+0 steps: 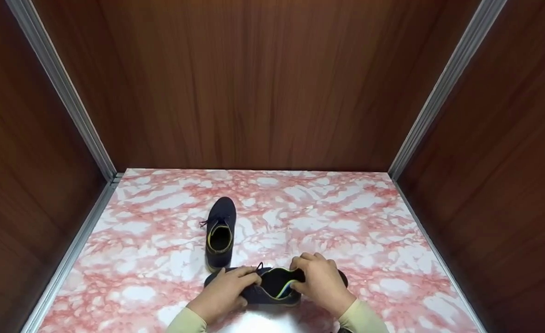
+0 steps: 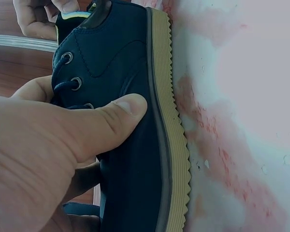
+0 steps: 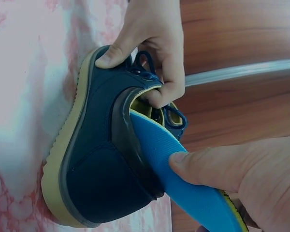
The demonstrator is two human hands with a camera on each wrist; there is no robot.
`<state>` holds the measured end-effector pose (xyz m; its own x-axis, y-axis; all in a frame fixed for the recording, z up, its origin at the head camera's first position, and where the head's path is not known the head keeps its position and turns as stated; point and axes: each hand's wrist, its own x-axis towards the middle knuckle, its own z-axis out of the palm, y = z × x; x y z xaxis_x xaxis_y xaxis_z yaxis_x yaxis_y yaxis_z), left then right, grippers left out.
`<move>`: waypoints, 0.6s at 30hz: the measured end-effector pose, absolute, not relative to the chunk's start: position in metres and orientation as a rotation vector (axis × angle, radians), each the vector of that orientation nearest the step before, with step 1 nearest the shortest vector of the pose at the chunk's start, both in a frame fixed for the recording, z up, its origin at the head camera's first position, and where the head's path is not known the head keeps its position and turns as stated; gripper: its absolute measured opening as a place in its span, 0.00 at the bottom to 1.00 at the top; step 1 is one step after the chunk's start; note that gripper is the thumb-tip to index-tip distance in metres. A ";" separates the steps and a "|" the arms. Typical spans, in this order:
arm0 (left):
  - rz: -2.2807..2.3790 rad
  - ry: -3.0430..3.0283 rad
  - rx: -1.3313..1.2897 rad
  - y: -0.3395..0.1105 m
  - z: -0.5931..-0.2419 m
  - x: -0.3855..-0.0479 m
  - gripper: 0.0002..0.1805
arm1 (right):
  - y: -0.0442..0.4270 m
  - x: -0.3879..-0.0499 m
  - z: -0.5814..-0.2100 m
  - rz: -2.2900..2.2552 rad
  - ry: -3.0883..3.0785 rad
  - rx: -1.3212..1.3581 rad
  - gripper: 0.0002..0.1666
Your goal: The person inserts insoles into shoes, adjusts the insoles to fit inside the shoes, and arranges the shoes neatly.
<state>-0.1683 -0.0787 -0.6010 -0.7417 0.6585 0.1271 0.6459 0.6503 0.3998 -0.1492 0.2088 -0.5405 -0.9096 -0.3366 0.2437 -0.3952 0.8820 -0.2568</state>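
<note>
A dark navy lace-up shoe [image 3: 101,179] with a tan ridged sole lies sideways near the front of the patterned surface. My left hand [image 1: 226,291] grips it around the laced front part, thumb on its side. An insole [image 3: 159,145] sticks up out of the shoe opening, its blue face and yellow edge showing in the right wrist view. My right hand [image 1: 321,280] pinches the insole above the heel. The insole's front end is hidden inside the shoe. A matching shoe [image 1: 221,215] stands just behind, toe pointing away, close to the first shoe's toe.
The red-and-white marbled surface [image 1: 346,222] is enclosed by brown wood-grain panels [image 1: 254,92] at the back and both sides. Metal rails [image 1: 64,88] run along the corners and side edges.
</note>
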 end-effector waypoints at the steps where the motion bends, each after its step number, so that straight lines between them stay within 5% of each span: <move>1: 0.664 2.827 1.116 -0.079 -0.601 -0.168 0.30 | 0.209 -0.149 -0.540 0.453 -2.869 0.556 0.21; 11: 0.659 2.820 1.091 -0.076 -0.600 -0.166 0.28 | 0.219 -0.145 -0.540 0.424 -2.977 0.536 0.43; 18: 0.656 2.833 1.113 -0.079 -0.600 -0.167 0.29 | 0.214 -0.147 -0.537 0.316 -2.939 0.597 0.47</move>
<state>-0.1669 -0.0794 -0.5996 -0.7441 0.6563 0.1252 0.6445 0.6557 0.3933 -0.1468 0.2136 -0.5367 -0.9140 -0.3713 0.1634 -0.3976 0.9000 -0.1786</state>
